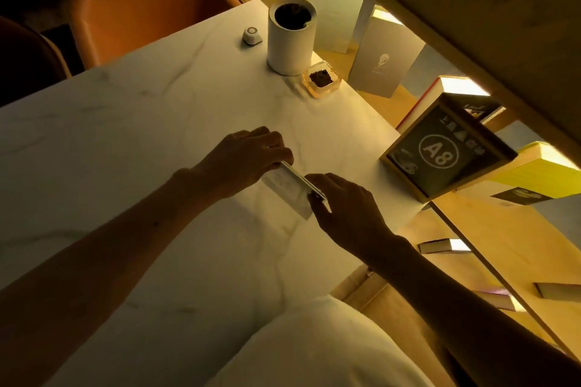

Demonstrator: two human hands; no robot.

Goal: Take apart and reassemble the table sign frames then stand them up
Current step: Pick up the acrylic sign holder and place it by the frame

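Dimly lit in warm yellow, the white marble-veined tabletop (132,122) carries a tall white cylindrical container (290,36), a small amber glass dish (321,80) and a little round white gadget (252,35). Mid-table, the left hand (248,157) and right hand (344,207) pinch opposite ends of a thin clear acrylic sign frame (295,187), fingers closed on its edges. A wooden-framed "A8" sign (446,151) stands near the right edge; an orange chair (147,0) sits beyond.

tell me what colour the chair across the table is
Orange: the chair shows best in the head view, the only one, under warm light.
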